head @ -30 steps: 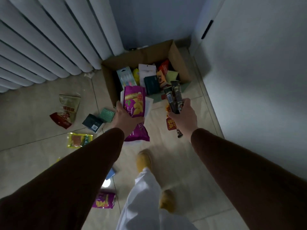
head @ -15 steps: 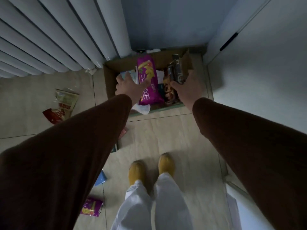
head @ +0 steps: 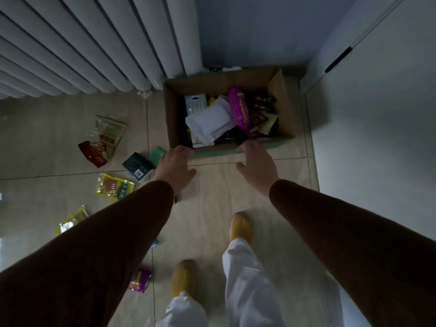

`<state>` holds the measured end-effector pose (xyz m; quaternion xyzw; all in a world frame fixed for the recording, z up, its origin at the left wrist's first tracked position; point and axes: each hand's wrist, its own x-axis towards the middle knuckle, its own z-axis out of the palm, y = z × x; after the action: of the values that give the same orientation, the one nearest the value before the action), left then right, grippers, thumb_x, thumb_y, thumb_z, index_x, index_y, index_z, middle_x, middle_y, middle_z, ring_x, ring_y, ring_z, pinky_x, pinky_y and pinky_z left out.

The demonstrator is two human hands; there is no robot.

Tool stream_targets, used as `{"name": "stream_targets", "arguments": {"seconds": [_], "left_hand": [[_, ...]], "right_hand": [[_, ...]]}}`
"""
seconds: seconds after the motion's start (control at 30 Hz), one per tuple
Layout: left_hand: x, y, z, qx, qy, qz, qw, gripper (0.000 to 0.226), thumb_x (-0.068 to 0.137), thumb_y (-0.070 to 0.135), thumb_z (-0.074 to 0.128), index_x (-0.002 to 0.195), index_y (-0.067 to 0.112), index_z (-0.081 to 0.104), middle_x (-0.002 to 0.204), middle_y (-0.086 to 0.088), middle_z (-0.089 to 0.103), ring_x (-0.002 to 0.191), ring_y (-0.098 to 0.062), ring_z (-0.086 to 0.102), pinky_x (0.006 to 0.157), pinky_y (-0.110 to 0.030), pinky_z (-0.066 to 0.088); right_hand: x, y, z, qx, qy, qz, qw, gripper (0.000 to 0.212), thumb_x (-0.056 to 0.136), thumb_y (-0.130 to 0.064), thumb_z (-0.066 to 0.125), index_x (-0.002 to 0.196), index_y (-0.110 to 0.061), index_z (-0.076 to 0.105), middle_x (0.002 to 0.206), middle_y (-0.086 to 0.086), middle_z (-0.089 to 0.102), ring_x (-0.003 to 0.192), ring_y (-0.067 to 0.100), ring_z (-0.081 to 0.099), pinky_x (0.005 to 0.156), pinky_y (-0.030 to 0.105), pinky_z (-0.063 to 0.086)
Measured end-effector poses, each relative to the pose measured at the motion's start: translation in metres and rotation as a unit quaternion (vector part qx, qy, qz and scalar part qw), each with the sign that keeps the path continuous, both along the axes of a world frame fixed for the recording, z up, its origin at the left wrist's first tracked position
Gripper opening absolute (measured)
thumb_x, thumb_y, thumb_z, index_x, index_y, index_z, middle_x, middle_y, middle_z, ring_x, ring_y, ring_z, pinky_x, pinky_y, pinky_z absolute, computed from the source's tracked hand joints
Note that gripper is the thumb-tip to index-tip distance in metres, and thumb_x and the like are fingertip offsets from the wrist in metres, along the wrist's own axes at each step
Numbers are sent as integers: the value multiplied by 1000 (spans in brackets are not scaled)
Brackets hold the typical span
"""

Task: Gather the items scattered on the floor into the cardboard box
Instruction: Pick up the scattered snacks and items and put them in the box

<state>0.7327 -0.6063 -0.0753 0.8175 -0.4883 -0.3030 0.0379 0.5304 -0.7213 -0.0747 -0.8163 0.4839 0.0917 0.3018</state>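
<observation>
One open brown cardboard box point(head: 226, 86) is seen on the beige tiled floor point(head: 212, 208), against the wall and beside white pleated curtains point(head: 82, 48). Inside it, one long purple snack packet point(head: 239, 109) lettered "KeJunShiPin" in yellow is laid over white flat pouches point(head: 210, 121), one pale blue carded pack point(head: 195, 103) and dark wrappers too dim to count. Two bare hands are held just short of the box's near rim: the left hand point(head: 175, 167) and the right hand point(head: 257, 166), each grip spread and empty. Seven packets are counted on the floor to the left: one green-and-red pouch point(head: 109, 134), one dark red pouch point(head: 92, 154), one dark teal box point(head: 138, 166), one green pack point(head: 157, 154), two yellow sachets point(head: 114, 186) point(head: 72, 220) and one purple packet point(head: 140, 280). Their print cannot be read.
</observation>
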Motion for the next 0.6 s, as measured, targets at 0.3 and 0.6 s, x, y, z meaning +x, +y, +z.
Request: {"name": "stream_targets", "arguments": {"seconds": [0.3, 0.6], "left_hand": [[15, 150, 41, -26, -2, -4, 1000, 45, 85, 22, 66, 129, 16, 58, 127, -7, 59, 119, -29, 52, 97, -42, 44], [25, 350, 45, 49, -3, 3, 999, 53, 86, 25, 69, 136, 22, 52, 134, -4, 57, 123, -27, 52, 98, -42, 45]], "right_hand": [[21, 160, 30, -22, -33, -8, 999, 43, 94, -20, 64, 135, -14, 53, 132, 7, 54, 121, 25, 51, 99, 36, 45], [22, 350, 34, 18, -22, 52, 998, 47, 94, -20, 63, 139, -16, 51, 132, 5, 55, 121, 22, 50, 96, 34, 48]]}}
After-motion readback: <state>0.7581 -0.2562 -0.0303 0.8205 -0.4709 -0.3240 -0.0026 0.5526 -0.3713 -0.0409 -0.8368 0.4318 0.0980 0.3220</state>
